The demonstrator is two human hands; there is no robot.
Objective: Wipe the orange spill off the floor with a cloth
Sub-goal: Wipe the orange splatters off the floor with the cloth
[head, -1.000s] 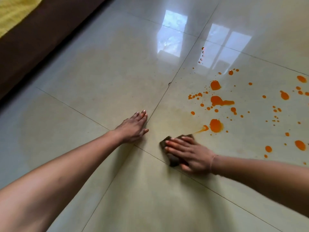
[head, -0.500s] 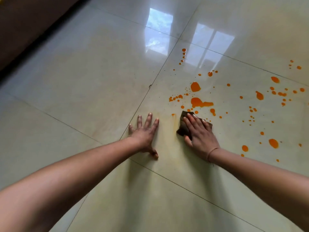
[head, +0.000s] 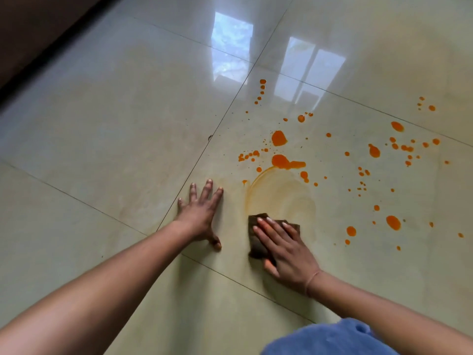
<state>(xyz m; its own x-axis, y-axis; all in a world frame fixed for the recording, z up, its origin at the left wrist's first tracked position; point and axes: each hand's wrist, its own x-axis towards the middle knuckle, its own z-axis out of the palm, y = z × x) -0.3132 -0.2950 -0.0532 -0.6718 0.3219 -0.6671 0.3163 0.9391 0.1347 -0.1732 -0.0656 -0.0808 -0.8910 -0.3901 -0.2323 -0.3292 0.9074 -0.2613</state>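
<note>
Looking down: shiny pale floor (head: 107, 119) made of big square tiles, with thin dark lines between them.
Dark strip: a brown edge (head: 33, 34) runs along the top left corner; what it belongs to is hard to tell.
Window shine: two bright patches (head: 231, 44) glow on the tiles near the top.
Left arm: it is bare and reaches from the bottom left up to the middle.
Right arm: it is bare and comes in from the bottom right.
Blue cloth: a bit of soft blue fabric (head: 330, 339) shows at the bottom edge, under the right arm.
Orange spill (head: 280, 161): many blobs and tiny dots lie on the tile past the hands and off to the right.
Smear (head: 279, 198): a faint orange curved mark sits just past the cloth, below the big blobs.
Left hand (head: 201, 213): flat on the floor, fingers spread wide, holding nothing, just beside the tile line.
Right hand (head: 284, 248): flat too, fingers straight, pressing down on the cloth, not curled around it.
Cloth (head: 257, 238): small, dark brown, lying on the floor under the right fingers, near the spill but not touching the blobs.
Wrist band (head: 311, 279): a thin string goes around the right wrist.
</note>
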